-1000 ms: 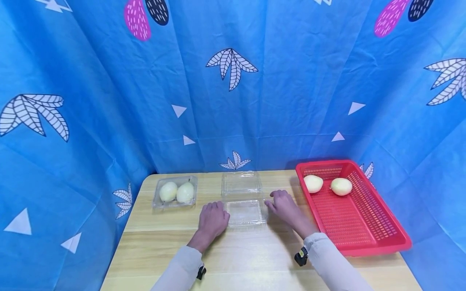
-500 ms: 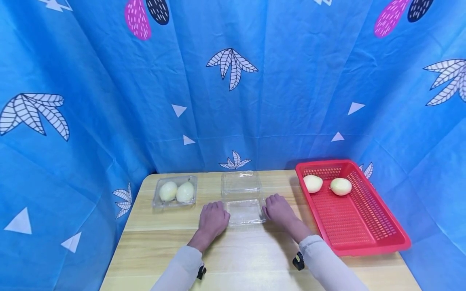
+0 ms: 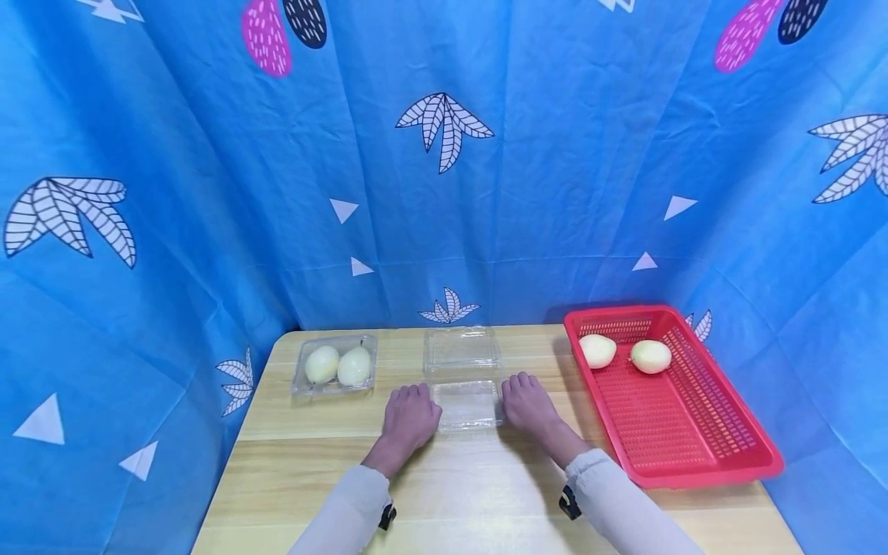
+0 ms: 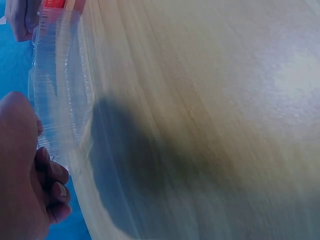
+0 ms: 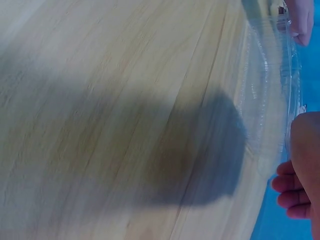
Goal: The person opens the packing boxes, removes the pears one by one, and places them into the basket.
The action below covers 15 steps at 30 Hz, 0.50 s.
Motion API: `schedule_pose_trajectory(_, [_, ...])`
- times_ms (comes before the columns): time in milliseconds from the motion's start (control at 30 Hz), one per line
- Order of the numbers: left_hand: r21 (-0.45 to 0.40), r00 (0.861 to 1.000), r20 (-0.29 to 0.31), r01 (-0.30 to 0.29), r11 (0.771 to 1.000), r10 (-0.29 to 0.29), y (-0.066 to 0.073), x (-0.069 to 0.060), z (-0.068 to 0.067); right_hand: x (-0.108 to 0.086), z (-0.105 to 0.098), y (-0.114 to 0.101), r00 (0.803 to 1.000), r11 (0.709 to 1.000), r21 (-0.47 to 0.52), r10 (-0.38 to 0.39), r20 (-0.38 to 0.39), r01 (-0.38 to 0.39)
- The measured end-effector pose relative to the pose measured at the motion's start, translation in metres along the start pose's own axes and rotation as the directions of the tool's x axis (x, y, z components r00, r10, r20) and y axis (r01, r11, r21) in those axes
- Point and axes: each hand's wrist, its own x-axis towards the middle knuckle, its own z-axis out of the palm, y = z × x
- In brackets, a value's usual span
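A clear plastic clamshell box lies on the table with its lid folded back toward the curtain. My left hand grips the box's left edge, its other fingers curled, as the left wrist view shows beside the clear ridged wall. At the opposite edge, my right hand holds the box between thumb and fingers; in the right wrist view its fingers curl beside the clear wall. Where each thumb meets the plastic is partly hidden.
Another clear box with two pale pears sits at the back left. On the right stands a red perforated basket containing two pale fruits. A blue patterned curtain hangs behind the wooden table.
My right hand has moved left from beside the box to its right edge and taken hold there. The left hand has stayed at the left edge.
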Motion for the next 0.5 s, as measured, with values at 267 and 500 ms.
schedule_pose_trajectory(267, [0.007, 0.999, 0.018, -0.03, 1.0, 0.029, 0.008, 0.003, 0.002, -0.004, -0.001, 0.004, 0.994, 0.999, 0.041, 0.007, 0.111, -0.012])
schedule_pose_trajectory(500, [0.086, 0.996, 0.047, -0.075, 0.993, 0.072, 0.019, 0.009, 0.004, -0.01, -0.008, 0.012, 0.982, 1.0, 0.029, -0.005, 0.19, -0.001])
